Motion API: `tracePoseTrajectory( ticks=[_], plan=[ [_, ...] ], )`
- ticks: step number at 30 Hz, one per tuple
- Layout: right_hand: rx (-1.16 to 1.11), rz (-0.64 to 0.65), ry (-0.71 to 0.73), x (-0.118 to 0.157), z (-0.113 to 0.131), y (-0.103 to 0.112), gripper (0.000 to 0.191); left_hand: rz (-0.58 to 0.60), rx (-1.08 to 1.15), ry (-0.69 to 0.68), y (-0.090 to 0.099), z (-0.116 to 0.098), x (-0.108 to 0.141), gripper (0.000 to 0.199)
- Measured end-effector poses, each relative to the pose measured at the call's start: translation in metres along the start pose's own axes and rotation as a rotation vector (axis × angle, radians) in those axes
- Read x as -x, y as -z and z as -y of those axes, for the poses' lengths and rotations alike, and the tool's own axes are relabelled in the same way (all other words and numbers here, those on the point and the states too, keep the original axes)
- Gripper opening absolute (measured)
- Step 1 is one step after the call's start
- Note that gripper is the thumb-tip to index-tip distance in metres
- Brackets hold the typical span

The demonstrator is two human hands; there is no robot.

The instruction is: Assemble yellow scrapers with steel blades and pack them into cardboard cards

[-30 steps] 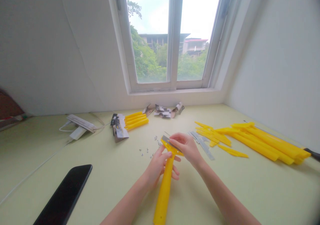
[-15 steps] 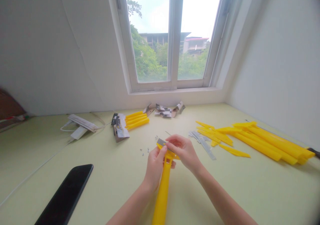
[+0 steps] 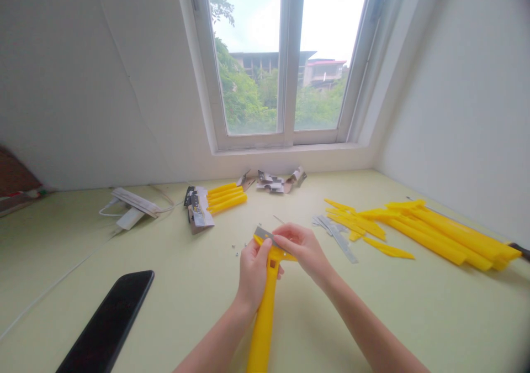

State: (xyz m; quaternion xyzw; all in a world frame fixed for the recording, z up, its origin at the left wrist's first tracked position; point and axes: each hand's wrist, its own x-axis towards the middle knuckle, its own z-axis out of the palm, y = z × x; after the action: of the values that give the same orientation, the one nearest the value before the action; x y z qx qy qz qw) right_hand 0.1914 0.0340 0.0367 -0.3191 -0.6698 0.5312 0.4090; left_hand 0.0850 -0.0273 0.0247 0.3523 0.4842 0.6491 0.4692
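A yellow scraper-like tool (image 3: 264, 318) is held between my two hands, its long handle pointing down toward me. Across its head lies a grey metal blade (image 3: 262, 233). My left hand (image 3: 253, 271) grips the tool's head from the left, thumb pressed on the blade. From the right, my right hand (image 3: 301, 247) has its thumb and fingers pinched at the blade's right part; the fingertips cover that end. Tiny screws (image 3: 234, 247) lie on the table just left of my left hand.
Yellow handles (image 3: 447, 235), flat yellow pieces (image 3: 356, 221) and grey blades (image 3: 337, 237) lie on the right. Packaged yellow handles (image 3: 226, 197), crumpled packaging (image 3: 271, 182) and a power strip (image 3: 136, 201) are at the back. A black phone (image 3: 110, 320) rests at front left.
The yellow tool and my left hand have shifted slightly left. My right hand stays almost in place at the blade.
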Motion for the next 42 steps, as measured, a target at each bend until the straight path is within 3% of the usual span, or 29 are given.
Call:
tracePoseTrajectory(
  ticks=[7, 20, 25, 42],
  plan=[
    [0.037, 0.02, -0.055, -0.001, 0.005, 0.001, 0.02, -0.06, -0.011, -0.042, 0.002, -0.006, 0.0, 0.024],
    [-0.131, 0.06, -0.209, -0.001, 0.005, 0.003, 0.015, -0.111, -0.021, -0.089, 0.006, -0.011, -0.003, 0.023],
    [-0.108, 0.092, -0.183, 0.001, 0.006, 0.001, 0.014, -0.136, -0.017, -0.101, 0.009, -0.012, -0.005, 0.023],
    [-0.116, -0.033, -0.231, 0.0, 0.005, -0.003, 0.014, -0.068, 0.026, -0.002, 0.01, -0.006, -0.008, 0.026]
  ],
)
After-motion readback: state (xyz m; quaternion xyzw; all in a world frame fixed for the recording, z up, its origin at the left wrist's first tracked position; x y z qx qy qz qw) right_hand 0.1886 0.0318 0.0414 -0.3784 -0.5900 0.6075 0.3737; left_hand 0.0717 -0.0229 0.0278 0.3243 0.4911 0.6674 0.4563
